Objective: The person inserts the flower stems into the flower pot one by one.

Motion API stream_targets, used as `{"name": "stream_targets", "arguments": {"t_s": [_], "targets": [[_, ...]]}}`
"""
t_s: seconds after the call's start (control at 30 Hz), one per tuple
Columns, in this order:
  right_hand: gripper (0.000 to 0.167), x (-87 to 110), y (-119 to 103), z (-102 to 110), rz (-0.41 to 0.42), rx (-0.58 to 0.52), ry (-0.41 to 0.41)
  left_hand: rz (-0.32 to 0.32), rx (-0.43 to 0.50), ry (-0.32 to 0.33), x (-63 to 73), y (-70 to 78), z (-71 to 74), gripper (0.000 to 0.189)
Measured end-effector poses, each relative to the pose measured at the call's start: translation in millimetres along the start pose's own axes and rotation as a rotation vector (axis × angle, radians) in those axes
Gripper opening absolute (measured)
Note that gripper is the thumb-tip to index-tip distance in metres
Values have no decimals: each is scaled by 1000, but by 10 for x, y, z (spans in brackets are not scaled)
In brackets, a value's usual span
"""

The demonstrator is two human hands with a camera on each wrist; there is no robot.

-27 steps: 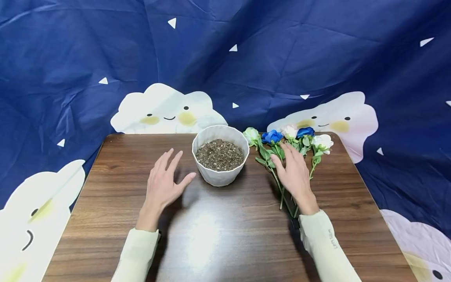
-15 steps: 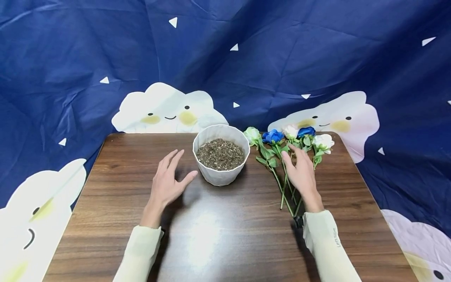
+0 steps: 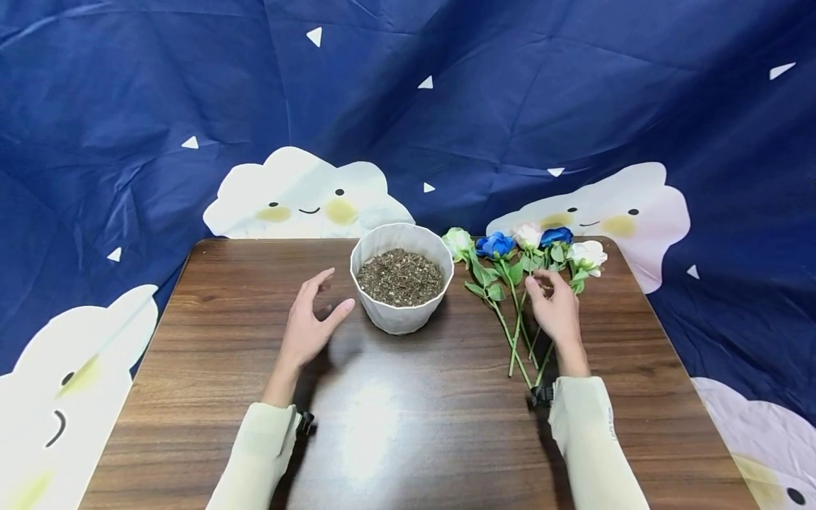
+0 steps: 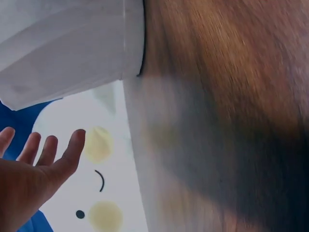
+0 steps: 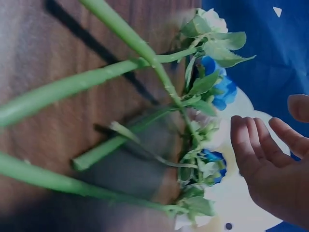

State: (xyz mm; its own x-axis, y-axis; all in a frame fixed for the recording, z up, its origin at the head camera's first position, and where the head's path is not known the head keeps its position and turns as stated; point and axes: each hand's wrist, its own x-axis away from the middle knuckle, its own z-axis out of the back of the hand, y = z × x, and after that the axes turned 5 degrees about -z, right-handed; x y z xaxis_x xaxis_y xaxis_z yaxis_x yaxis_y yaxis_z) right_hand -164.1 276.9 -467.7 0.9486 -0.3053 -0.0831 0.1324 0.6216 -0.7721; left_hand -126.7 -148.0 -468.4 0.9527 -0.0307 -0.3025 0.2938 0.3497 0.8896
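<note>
Just left of a white faceted pot (image 3: 398, 319) filled with dark soil (image 3: 400, 278), my left hand (image 3: 309, 322) hovers, thumb and fingers spread apart and holding nothing. The left wrist view shows that hand (image 4: 46, 179) apart from the pot's wall (image 4: 72, 53). Several artificial roses lie on the right, among them a blue rose (image 3: 494, 245), a pale green rose (image 3: 457, 243), a pinkish rose (image 3: 528, 236) and a white rose (image 3: 588, 256). Over their green stems (image 3: 515, 333) hangs my right hand (image 3: 558, 308), fingers bent slightly. In the right wrist view, a gap separates it from the stems.
The dark wooden table (image 3: 191, 397) has its back edge right behind the pot and blossoms. A blue curtain (image 3: 357, 92) with cloud prints hangs beyond it. Some stems cross one another on the tabletop.
My right hand has drawn back to the right and toward me from the blossoms, its thumb and fingers coming closer together. The left hand has shifted slightly right, nearer the pot.
</note>
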Motion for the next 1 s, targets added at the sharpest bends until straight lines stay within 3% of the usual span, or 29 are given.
{"name": "stream_targets", "arguments": {"t_s": [0.2,0.43,0.5,0.7,1.0], "targets": [[36,23,140,-66,-121,-56,-5,30,135,-10,5,32,-30,55],[43,-92,267,-80,-302,-420,-88,54,239,-12,-68,103,-98,50],[46,-137,293,-86,-347,-456,-115,54,262,-6,-99,109,-118,49],[52,-237,334,-92,-443,-447,-186,45,301,-4,-188,115,-178,50],[59,-299,299,-49,-463,-340,-338,112,433,5,-236,107,-198,47]]}}
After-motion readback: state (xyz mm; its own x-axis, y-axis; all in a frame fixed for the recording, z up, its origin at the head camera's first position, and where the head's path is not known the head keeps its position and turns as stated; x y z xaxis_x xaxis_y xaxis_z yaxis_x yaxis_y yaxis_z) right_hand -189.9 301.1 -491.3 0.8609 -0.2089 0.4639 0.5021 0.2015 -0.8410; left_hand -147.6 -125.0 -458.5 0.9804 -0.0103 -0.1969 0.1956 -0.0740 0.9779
